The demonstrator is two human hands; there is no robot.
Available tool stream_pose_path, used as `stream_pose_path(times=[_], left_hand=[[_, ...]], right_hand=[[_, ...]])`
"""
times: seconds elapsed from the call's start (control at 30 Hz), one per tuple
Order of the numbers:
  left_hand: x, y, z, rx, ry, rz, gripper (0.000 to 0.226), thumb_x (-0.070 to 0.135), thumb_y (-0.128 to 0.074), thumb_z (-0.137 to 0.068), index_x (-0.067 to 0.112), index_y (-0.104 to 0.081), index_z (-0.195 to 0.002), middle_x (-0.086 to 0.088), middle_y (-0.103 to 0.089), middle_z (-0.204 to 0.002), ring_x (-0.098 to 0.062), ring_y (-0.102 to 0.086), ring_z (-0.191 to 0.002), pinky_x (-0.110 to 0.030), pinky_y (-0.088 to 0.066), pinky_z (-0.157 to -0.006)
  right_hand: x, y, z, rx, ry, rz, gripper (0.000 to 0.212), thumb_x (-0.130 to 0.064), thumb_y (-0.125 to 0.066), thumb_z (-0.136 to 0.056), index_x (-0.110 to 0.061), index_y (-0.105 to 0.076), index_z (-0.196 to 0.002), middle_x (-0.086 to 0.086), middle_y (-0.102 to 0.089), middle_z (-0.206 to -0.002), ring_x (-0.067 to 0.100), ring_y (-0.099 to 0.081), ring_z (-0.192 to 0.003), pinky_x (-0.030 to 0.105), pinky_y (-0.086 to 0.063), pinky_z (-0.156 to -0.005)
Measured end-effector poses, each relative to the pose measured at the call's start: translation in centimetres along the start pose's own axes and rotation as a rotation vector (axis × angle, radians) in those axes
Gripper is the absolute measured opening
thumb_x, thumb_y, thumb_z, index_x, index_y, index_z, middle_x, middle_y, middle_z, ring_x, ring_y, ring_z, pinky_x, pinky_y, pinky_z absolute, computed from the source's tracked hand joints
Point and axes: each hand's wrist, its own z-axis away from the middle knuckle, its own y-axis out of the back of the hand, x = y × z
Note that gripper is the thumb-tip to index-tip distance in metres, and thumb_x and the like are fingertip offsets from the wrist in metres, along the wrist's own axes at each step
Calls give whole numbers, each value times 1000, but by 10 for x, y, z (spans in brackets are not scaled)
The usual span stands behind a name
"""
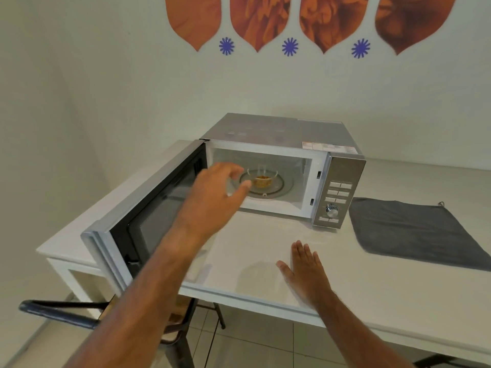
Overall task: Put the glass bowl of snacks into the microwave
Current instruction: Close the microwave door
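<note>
The silver microwave (281, 134) stands on the white table with its door (148, 216) swung wide open to the left. Inside, a small glass bowl (262, 179) holding brown snacks sits on the round turntable. My left hand (212, 197) hovers in front of the cavity opening, just left of the bowl, fingers spread and holding nothing. It does not touch the bowl. My right hand (305, 272) lies flat, palm down, on the table in front of the microwave, fingers apart and empty.
A dark grey cloth (414, 232) lies on the white table (398, 301) right of the microwave's control panel (337, 200). A dark chair (61, 312) stands below the table's left front corner. A wall is close behind the microwave.
</note>
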Motion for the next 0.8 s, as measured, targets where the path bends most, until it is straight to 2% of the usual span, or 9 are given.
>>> stream_pose_path(times=[0.07,0.17,0.33,0.4,0.5,0.57,0.63,0.7,0.8], left_hand=[[-11,26,-3,43,23,-47,39,48,-62,-101,24,-66,-131,10,-64,-125,-14,-59,-120,-36,-50,-103],[-35,61,-3,64,93,-39,36,52,-65,-98,30,-67,-127,15,-60,-124,2,-59,-111,-17,-50,-90],[-74,97,4,35,285,-13,40,65,-63,-95,36,-67,-122,22,-63,-124,-6,-58,-122,-29,-43,-92],[-86,107,8,42,351,35,46,70,-62,-92,37,-67,-123,21,-66,-125,-7,-61,-121,-34,-46,-94],[-98,123,16,62,413,83,56,80,-62,-85,39,-68,-123,22,-68,-124,-3,-63,-115,-34,-48,-92],[-103,131,21,59,438,121,58,82,-63,-81,42,-69,-122,22,-71,-122,-2,-64,-115,-35,-48,-96],[-105,135,24,62,450,158,52,81,-65,-81,45,-72,-118,24,-74,-116,-2,-67,-113,-32,-48,-94],[-103,136,26,62,452,175,43,74,-67,-85,45,-74,-115,25,-76,-111,-4,-69,-109,-28,-47,-85],[-98,131,30,50,439,199,21,55,-69,-96,44,-75,-113,20,-75,-115,-9,-69,-110,-28,-48,-80]], right_hand=[[1,0,0,-3,7,4,91,-70,-18,-101,-9,-1,-165,9,0,-176,25,1,-163,43,-3,-132],[1,-2,-1,6,9,2,92,-71,-16,-99,-9,0,-165,8,0,-176,24,1,-163,43,-2,-132],[3,-5,1,7,8,9,92,-72,-14,-99,-10,1,-165,8,2,-176,24,2,-163,43,-1,-132],[4,-5,0,7,7,10,92,-72,-15,-100,-10,1,-165,8,2,-176,24,3,-163,42,-1,-132],[3,-3,-1,4,12,20,91,-71,-16,-101,-10,1,-165,8,2,-176,24,3,-163,43,-2,-133],[2,-3,-1,4,14,24,90,-70,-17,-101,-10,1,-165,8,3,-175,24,3,-163,43,-2,-133],[1,-2,-1,1,14,23,89,-70,-17,-102,-10,1,-165,8,3,-175,24,3,-163,43,-2,-133],[1,-1,0,8,13,22,89,-69,-18,-102,-10,1,-165,8,3,-175,24,3,-163,43,-2,-133],[0,0,0,15,13,24,89,-69,-18,-102,-10,0,-165,8,1,-176,24,1,-163,43,-3,-133]])
